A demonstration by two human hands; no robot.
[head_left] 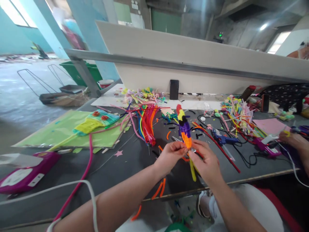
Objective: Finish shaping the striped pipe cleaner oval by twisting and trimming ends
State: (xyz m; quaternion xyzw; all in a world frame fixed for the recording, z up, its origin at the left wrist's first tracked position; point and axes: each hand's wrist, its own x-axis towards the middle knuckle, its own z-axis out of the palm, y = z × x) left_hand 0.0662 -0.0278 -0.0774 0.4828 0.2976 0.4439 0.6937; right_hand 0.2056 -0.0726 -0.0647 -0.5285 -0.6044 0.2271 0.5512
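Both hands meet over the front of the table around an upright pipe-cleaner figure point(185, 127), banded red, yellow, black, purple and orange. My left hand point(174, 153) pinches its orange lower end from the left. On the other side, my right hand point(205, 158) grips the same end, thumb and fingers closed. A yellow pipe-cleaner stem point(192, 169) hangs below the fingers. The pointed metal tip of what looks like scissors point(177, 139) shows just behind my left hand; the rest is mostly hidden. Cut orange pipe-cleaner pieces point(162, 187) lie near the table's front edge.
A bundle of coloured pipe cleaners point(147, 125) lies behind my left hand. To the right are a blue glue gun point(224, 138) and red stems point(222, 151). A phone point(174, 89) leans on the board. A white cable point(93, 196) crosses the left front. Another person's hand point(293, 140) works far right.
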